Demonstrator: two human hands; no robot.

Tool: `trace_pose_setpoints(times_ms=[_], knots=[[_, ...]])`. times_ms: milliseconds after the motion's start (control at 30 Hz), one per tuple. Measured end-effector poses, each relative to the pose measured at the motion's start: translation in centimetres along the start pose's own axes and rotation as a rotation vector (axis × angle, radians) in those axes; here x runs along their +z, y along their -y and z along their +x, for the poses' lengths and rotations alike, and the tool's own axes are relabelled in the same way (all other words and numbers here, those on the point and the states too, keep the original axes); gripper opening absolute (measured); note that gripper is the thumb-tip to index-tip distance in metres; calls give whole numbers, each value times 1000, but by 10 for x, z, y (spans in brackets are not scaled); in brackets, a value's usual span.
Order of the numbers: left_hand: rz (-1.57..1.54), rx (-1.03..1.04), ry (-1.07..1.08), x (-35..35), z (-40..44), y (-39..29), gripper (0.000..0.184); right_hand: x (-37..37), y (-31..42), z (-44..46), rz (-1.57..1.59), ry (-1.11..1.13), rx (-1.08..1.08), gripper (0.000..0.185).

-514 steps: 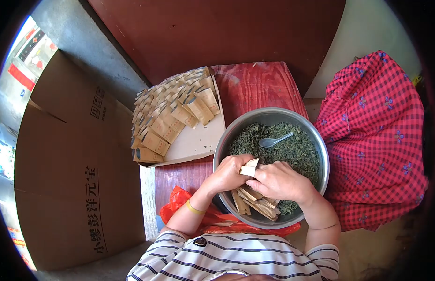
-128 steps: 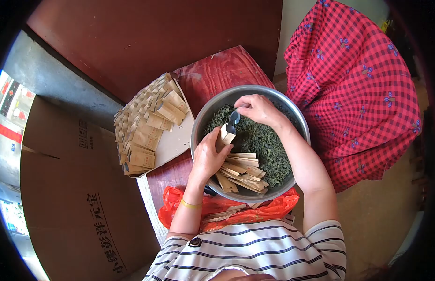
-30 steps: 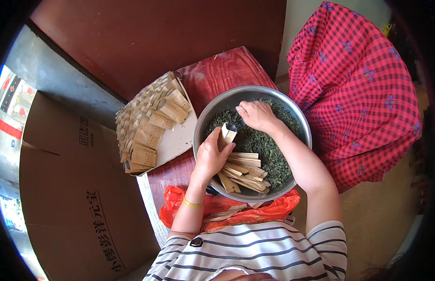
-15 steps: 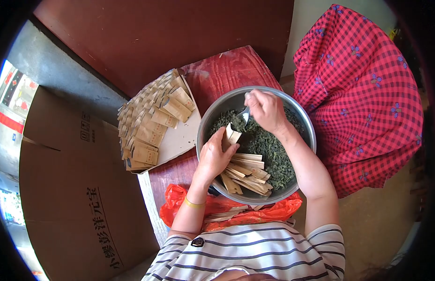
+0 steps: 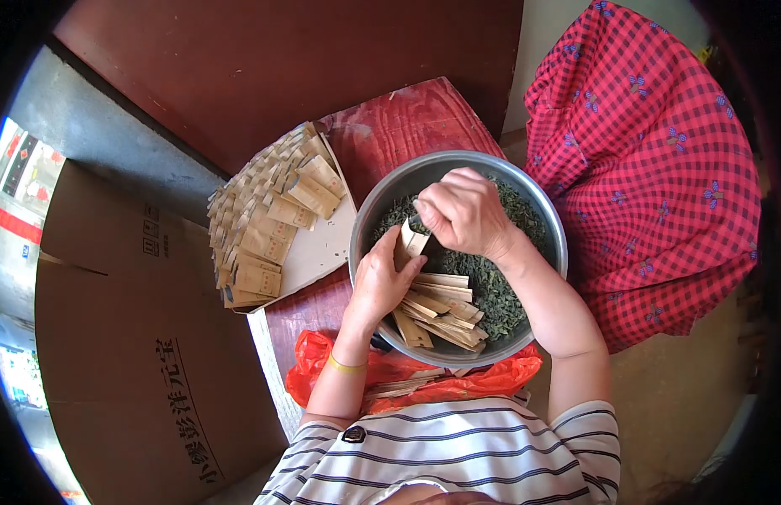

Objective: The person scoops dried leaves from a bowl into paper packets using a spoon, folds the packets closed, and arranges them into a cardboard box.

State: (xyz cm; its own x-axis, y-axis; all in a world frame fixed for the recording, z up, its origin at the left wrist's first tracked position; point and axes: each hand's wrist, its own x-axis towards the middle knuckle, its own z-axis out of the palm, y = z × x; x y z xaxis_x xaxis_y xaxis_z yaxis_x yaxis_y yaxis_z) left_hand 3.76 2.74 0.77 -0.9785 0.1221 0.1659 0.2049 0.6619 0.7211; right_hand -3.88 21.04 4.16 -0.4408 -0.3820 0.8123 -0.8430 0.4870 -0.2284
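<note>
My left hand grips a small kraft paper bag, its mouth turned up, over the left side of a metal basin. Closed at the mouth of the bag is my right hand; the spoon in it is now almost wholly hidden behind the fingers. Dark green dried leaves, which look like tea, fill much of the basin. A bundle of flat, unfilled-looking paper bags lies on the leaves at the near side, just below my left hand.
Rows of filled paper bags stand in a shallow cardboard tray on the red table. An orange-red plastic bag with more flat bags lies before the basin. A large carton stands left, a red checked cloth right.
My right hand has moved left and down with the spoon, from above the leaves to the paper bag's mouth. My left hand holds the bag in nearly the same spot.
</note>
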Motion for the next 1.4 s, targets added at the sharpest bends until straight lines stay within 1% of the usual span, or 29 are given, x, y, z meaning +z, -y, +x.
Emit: trace_pose_setpoints(times_ms=[100, 167, 200, 233, 300, 333, 367, 467, 500, 567, 600, 633, 700, 733, 767, 833, 867, 900, 1000, 1033, 1100, 1167, 1233, 1267, 1300, 1367, 1400], knots=[[-6, -43, 10, -2, 0, -4, 63, 2, 0, -2, 28, 13, -31, 18], [3, -46, 5, -2, -1, -5, 63, -3, -3, 2, -21, -56, -60, 18], [3, -48, 0, -3, -1, -4, 63, -12, -1, 5, -17, -25, -13, 16], [-6, -52, 5, -3, -1, -3, 62, -13, -4, 4, -16, -24, -17, 16], [-18, -50, 15, 0, 0, 0, 62, -15, -11, 3, -94, -71, 65, 17], [3, -26, -2, 2, 0, 3, 62, -15, -13, 4, -148, -43, 111, 19], [24, -4, -19, 2, -1, 4, 62, -12, -17, 1, -150, -42, 113, 19], [10, -55, 11, -1, -1, -2, 62, 4, -34, -16, -300, 150, 255, 22], [8, -52, 13, -1, -1, -2, 62, 8, -36, -20, -304, 149, 256, 22], [9, -26, -9, 1, -1, 1, 62, 15, -38, -28, -337, 345, 348, 23], [10, -24, -8, 1, -1, 2, 62, 16, -36, -29, -331, 447, 397, 27], [12, -27, -5, 1, -1, 2, 62, 17, -34, -29, -332, 445, 397, 27], [12, -29, -4, 2, -1, 3, 62, 18, -29, -29, -191, 535, 516, 30], [19, -16, -10, 2, -1, 3, 62, 18, -30, -27, -157, 535, 569, 31], [26, -5, -17, 2, -1, 4, 62, 16, -31, -25, -155, 535, 566, 31], [23, -32, 0, -1, 0, 0, 62, 8, -33, -17, -84, 472, 735, 31], [18, -55, 21, -1, 0, -1, 63, 9, -41, -20, -60, 438, 744, 33], [17, -54, 20, 0, 1, 1, 63, 6, -43, -17, -62, 438, 742, 33], [5, -6, -9, 2, 0, 3, 63, -2, -44, -15, -19, 245, 689, 40], [9, -26, 7, -1, 0, -1, 63, -2, -43, -15, -16, 248, 689, 40], [14, -50, 18, -2, 0, -3, 63, -3, -39, -13, 165, 86, 693, 38], [12, -25, 10, -2, 0, -3, 63, -4, -31, -10, 194, 58, 665, 38], [18, -27, 6, -1, 0, -1, 63, -6, -21, -5, 216, 51, 529, 30], [21, -24, 3, -1, 0, 0, 63, -3, -19, -4, 127, -4, 319, 27], [21, -26, 4, -1, 0, -1, 63, -2, -15, -3, 78, -7, 183, 25], [3, -31, 22, -2, 1, -2, 64, -1, -6, 1, 68, -36, 21, 22], [4, -32, 25, -2, 1, -2, 64, -3, -5, 3, 69, -36, 24, 22]])
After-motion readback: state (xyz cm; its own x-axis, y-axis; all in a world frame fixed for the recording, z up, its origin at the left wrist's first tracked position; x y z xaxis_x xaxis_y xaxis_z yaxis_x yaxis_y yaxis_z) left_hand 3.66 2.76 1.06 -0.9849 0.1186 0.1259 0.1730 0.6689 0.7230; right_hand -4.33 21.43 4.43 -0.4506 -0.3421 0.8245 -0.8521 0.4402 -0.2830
